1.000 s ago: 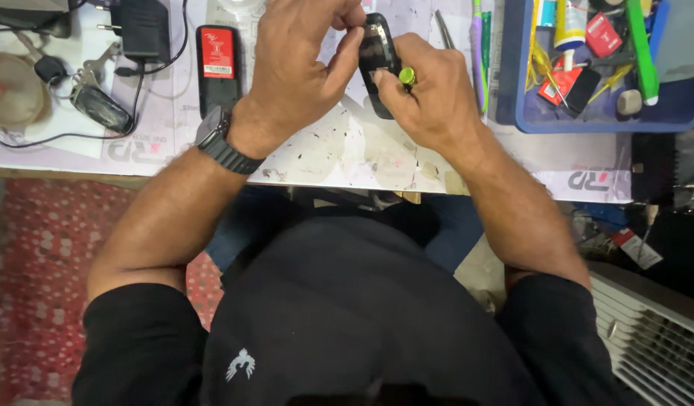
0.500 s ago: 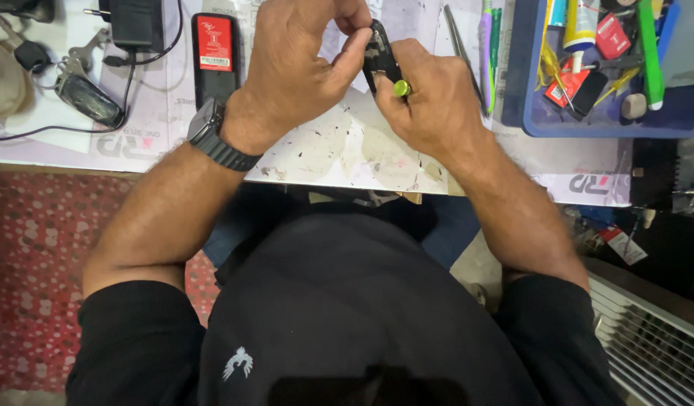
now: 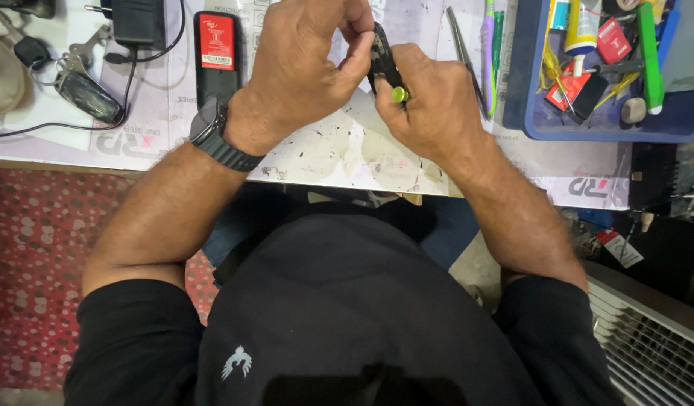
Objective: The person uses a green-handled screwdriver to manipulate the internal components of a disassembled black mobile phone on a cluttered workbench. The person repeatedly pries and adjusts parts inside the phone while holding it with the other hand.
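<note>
Small black device (image 3: 382,60) held above the surface (image 3: 339,150), just right of the red-labelled remote (image 3: 216,56), pinched between left hand (image 3: 305,68) fingers and right hand (image 3: 429,105) fingers, which also clamp a green-tipped tool (image 3: 399,95).

Small black device (image 3: 382,59) mostly hidden by fingers (image 3: 359,62); blue tray (image 3: 523,90) cut off at top edge.

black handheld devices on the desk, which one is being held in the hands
The small black device pinched between left hand and right hand; the red-labelled black device lies untouched on the desk.
</note>
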